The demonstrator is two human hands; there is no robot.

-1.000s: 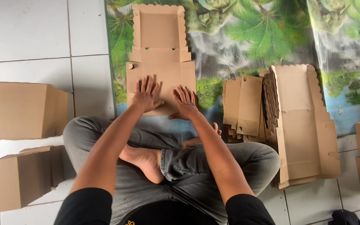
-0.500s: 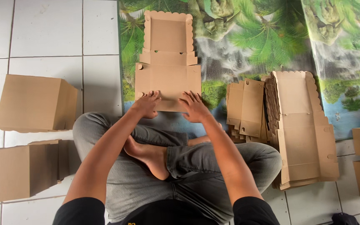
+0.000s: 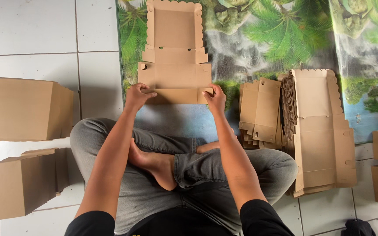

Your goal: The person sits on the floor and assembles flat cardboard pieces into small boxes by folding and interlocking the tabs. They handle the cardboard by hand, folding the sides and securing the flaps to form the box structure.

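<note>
A flat cardboard box blank (image 3: 174, 57) lay on the printed mat (image 3: 285, 39). The left hand (image 3: 137, 95) and right hand (image 3: 215, 98) gripped its near flap at either corner. Right of the blank stood a stack of blanks (image 3: 318, 131); left of it, two assembled boxes (image 3: 25, 109).

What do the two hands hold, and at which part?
Both hold the flat box blank by its near flap: the left hand pinches the flap's left end, the right hand its right end.

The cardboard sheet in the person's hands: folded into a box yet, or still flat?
Mostly flat: the cardboard sheet lies spread on the mat; only its near flap is being gripped.
</note>
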